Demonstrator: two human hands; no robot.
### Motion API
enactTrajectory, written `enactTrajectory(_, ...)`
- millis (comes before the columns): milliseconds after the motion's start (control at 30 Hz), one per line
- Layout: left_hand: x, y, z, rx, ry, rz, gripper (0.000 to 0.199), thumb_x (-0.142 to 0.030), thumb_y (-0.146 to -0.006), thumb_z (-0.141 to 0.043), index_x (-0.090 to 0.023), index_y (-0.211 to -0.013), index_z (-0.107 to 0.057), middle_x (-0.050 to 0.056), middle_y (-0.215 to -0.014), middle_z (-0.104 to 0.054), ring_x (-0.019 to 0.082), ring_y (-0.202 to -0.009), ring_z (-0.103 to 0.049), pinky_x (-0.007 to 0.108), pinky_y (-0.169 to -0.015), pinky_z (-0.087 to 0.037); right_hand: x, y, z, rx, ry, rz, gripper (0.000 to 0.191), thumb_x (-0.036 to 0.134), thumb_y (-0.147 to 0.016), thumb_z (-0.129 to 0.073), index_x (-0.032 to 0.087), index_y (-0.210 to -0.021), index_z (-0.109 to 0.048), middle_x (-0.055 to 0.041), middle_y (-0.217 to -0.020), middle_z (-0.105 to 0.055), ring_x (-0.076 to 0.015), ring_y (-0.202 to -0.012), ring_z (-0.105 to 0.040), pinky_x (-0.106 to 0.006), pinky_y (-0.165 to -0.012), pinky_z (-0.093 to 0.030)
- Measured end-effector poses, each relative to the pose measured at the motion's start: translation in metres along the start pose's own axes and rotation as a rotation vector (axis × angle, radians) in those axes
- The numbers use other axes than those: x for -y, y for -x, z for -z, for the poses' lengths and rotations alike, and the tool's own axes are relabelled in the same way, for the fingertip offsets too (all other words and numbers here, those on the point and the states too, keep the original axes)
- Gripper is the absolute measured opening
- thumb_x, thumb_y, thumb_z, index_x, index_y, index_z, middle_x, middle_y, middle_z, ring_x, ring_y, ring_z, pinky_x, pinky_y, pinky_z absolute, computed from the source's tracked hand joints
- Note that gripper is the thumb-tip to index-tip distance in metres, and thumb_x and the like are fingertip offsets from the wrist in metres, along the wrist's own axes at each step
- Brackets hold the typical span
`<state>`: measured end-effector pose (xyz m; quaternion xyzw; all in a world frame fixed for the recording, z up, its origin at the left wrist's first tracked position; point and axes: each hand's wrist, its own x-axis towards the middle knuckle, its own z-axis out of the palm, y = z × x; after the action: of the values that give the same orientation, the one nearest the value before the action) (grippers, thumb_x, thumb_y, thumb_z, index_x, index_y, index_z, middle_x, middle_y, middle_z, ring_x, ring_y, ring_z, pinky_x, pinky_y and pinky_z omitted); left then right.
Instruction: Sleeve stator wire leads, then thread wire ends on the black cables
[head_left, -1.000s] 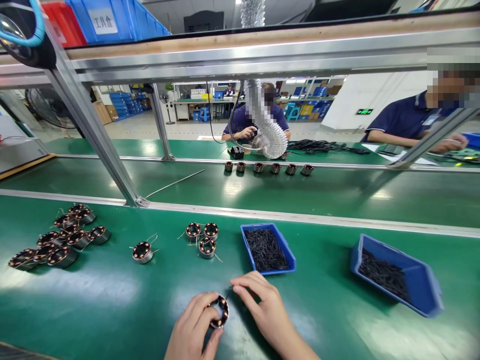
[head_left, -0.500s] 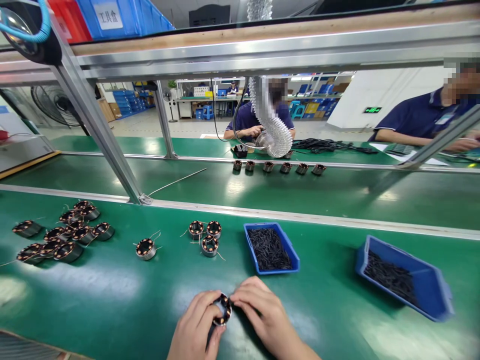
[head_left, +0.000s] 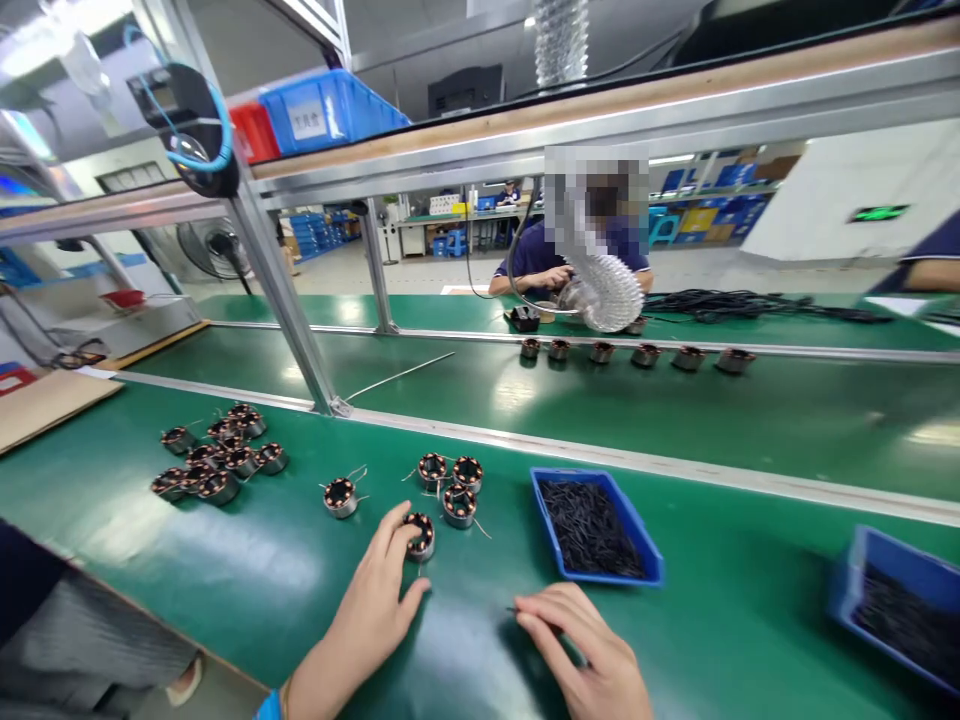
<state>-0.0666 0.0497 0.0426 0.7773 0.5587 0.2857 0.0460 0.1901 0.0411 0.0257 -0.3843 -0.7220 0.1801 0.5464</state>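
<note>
My left hand (head_left: 367, 595) reaches over a wound motor stator (head_left: 421, 538), a metal ring with copper coils. Its fingertips touch the stator's left side, while the thumb is spread apart from it. To the right, my right hand (head_left: 581, 645) pinches a thin black piece (head_left: 511, 609), of which only the tip shows. Just beyond the left hand sit three stators (head_left: 459, 505) with loose wire ends. A single stator (head_left: 340, 497) stands to their left.
A blue bin (head_left: 652, 570) of short black pieces stands beyond my right hand; another blue bin (head_left: 844, 585) is at far right. Several stators (head_left: 217, 487) cluster at left. A metal post (head_left: 289, 310) rises behind. Across the bench a person (head_left: 525, 255) works near a ribbed hose (head_left: 615, 300).
The stator has moved forward beside the group of three, and my left hand has loosened around it. My right hand has drawn away from it. The view has turned left.
</note>
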Motion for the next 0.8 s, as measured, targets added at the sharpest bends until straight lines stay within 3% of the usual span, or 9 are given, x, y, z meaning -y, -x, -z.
enactTrajectory(67, 0.023, -0.012, 0.019, -0.103, -0.114, 0.057, 0.042, -0.015, -0.086, -0.055, -0.018, -0.127, -0.048, 0.02, -0.144, -0.044, 0.033, -0.132, -0.049, 0.053, -0.103, -0.049, 0.0, 0.002, -0.001, 0.034, -0.031, 0.035, 0.012, 0.018, -0.09, -0.068, 0.026, -0.097, -0.073, -0.0023, -0.078, -0.075, -0.0202, -0.07, -0.068, -0.029, -0.064, -0.057)
enactTrajectory(133, 0.049, -0.021, 0.034, -0.191, -0.27, 0.136, 0.029, -0.021, -0.089, -0.054, -0.017, -0.118, -0.055, 0.021, -0.139, -0.047, 0.037, -0.131, -0.046, 0.061, -0.103, -0.044, 0.001, 0.004, -0.003, 0.065, -0.058, 0.054, 0.015, 0.016, -0.089, -0.068, 0.026, -0.099, -0.072, -0.0025, -0.078, -0.075, -0.0206, -0.07, -0.067, -0.03, -0.064, -0.057)
enactTrajectory(233, 0.077, -0.023, 0.044, -0.127, -0.356, 0.157, 0.011, -0.024, -0.09, -0.054, -0.019, -0.096, -0.062, 0.017, -0.124, -0.059, 0.037, -0.117, -0.057, 0.06, -0.095, -0.051, 0.002, 0.007, -0.005, 0.115, -0.071, 0.048, 0.017, 0.013, -0.088, -0.068, 0.026, -0.099, -0.072, -0.0026, -0.08, -0.075, -0.0201, -0.071, -0.067, -0.03, -0.065, -0.057)
enactTrajectory(300, 0.08, -0.015, 0.044, -0.077, -0.315, 0.12, 0.012, -0.022, -0.092, -0.051, -0.019, -0.089, -0.062, 0.014, -0.118, -0.062, 0.031, -0.105, -0.064, 0.052, -0.089, -0.057, 0.002, 0.008, -0.006, 0.147, -0.068, 0.037, 0.017, 0.013, -0.089, -0.067, 0.025, -0.1, -0.071, -0.0024, -0.081, -0.074, -0.0196, -0.072, -0.066, -0.03, -0.066, -0.057)
enactTrajectory(367, 0.069, -0.002, 0.044, -0.039, -0.249, 0.056, 0.017, -0.019, -0.094, -0.047, -0.02, -0.089, -0.063, 0.013, -0.121, -0.062, 0.028, -0.103, -0.066, 0.045, -0.085, -0.059, 0.0, 0.008, -0.008, 0.164, -0.057, 0.01, 0.015, 0.015, -0.09, -0.067, 0.025, -0.1, -0.071, -0.0016, -0.081, -0.074, -0.0188, -0.073, -0.066, -0.029, -0.067, -0.056)
enactTrajectory(467, 0.038, 0.02, 0.05, 0.085, -0.144, -0.091, 0.023, -0.013, -0.093, -0.047, -0.025, -0.094, -0.067, 0.011, -0.135, -0.057, 0.027, -0.116, -0.062, 0.039, -0.087, -0.059, -0.001, 0.008, -0.011, 0.156, -0.039, -0.083, 0.008, 0.021, -0.094, -0.064, 0.025, -0.095, -0.071, -0.0004, -0.078, -0.072, -0.0176, -0.071, -0.065, -0.027, -0.064, -0.054)
enactTrajectory(567, 0.009, 0.031, 0.05, 0.207, -0.053, -0.186, 0.037, -0.006, -0.092, -0.043, -0.029, -0.106, -0.068, 0.01, -0.143, -0.051, 0.024, -0.117, -0.061, 0.035, -0.088, -0.059, 0.002, 0.008, -0.013, 0.187, -0.022, -0.199, 0.015, 0.03, -0.098, -0.059, 0.025, -0.088, -0.069, -0.0006, -0.077, -0.07, -0.0178, -0.072, -0.064, -0.027, -0.065, -0.052)
enactTrajectory(700, -0.014, 0.034, 0.031, 0.325, 0.11, -0.279, 0.042, -0.008, -0.084, -0.052, -0.025, -0.121, -0.061, 0.014, -0.142, -0.052, 0.023, -0.109, -0.066, 0.032, -0.087, -0.059, 0.008, 0.009, -0.016, 0.302, -0.003, -0.271, 0.022, 0.029, -0.103, -0.047, 0.023, -0.091, -0.065, -0.0017, -0.081, -0.068, -0.0189, -0.079, -0.062, -0.029, -0.071, -0.051)
enactTrajectory(800, -0.022, 0.033, 0.014, 0.328, 0.15, -0.341, 0.034, -0.011, -0.08, -0.062, -0.023, -0.112, -0.062, 0.014, -0.133, -0.059, 0.026, -0.109, -0.066, 0.033, -0.088, -0.059, 0.012, 0.01, -0.015, 0.353, 0.016, -0.242, 0.021, 0.023, -0.103, -0.044, 0.023, -0.093, -0.062, -0.0023, -0.085, -0.066, -0.0192, -0.082, -0.06, -0.03, -0.074, -0.049)
